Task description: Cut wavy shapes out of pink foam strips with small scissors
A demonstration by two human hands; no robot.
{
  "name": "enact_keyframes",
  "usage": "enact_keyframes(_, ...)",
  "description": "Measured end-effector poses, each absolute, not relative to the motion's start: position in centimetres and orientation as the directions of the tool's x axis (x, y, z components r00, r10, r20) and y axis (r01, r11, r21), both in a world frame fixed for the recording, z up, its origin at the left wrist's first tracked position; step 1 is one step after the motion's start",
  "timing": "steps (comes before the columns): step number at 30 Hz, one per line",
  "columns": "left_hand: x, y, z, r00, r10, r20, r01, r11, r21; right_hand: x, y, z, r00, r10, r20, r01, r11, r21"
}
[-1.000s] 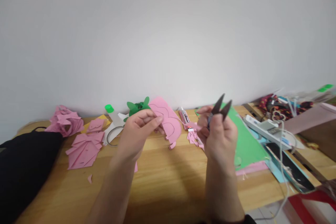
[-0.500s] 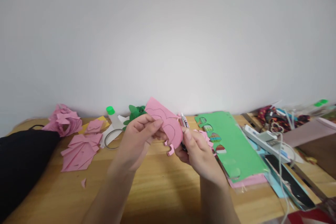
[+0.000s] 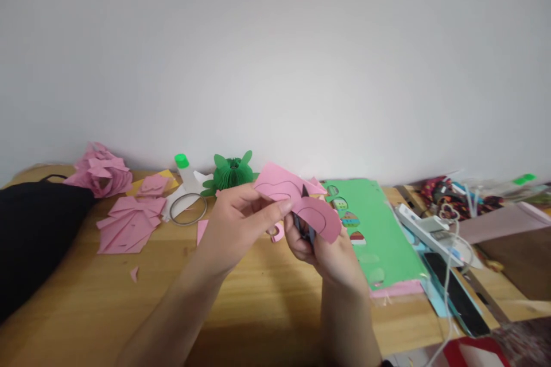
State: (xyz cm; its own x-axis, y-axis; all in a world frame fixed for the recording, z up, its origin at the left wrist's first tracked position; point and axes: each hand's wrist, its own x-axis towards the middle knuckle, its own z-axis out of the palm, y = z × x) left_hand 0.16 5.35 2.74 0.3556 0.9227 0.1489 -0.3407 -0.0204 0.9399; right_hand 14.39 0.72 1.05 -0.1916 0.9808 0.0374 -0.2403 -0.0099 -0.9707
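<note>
My left hand (image 3: 241, 223) pinches a pink paper piece (image 3: 297, 200) with curved pencil lines, held above the wooden table (image 3: 258, 298). My right hand (image 3: 322, 249) is closed round small dark snips (image 3: 303, 223), whose blades sit in the paper at its middle. A cut flap of the pink paper hangs over my right fingers. A curled pink offcut (image 3: 275, 233) lies on the table just below the paper.
Pink paper scraps (image 3: 129, 223), a crumpled pink heap (image 3: 101, 175), a green-capped glue bottle (image 3: 185, 175), a ring (image 3: 187, 209) and a green paper ornament (image 3: 232, 172) lie left. A green sheet (image 3: 374, 229), white power strip (image 3: 426, 226), phone (image 3: 456, 292) and clutter sit right. A black bag (image 3: 30, 235) lies far left.
My right hand came down from holding the snips up in the air and moved in under the pink paper. The blades now cut into it, and the paper has tilted flatter.
</note>
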Motion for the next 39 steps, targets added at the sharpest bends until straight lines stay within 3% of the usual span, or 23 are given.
enact_keyframes(9,0.9,4.7,2.1,0.223,0.951,0.214,-0.353,-0.126,0.927,13.9,1.1,0.7,-0.150,0.987,0.055,-0.304,0.007,-0.953)
enact_keyframes(39,1.4,4.2,1.8,0.272,0.930,0.245,-0.418,-0.115,0.901,13.6,1.2,1.5,-0.084,0.996,0.012,-0.328,-0.017,-0.945)
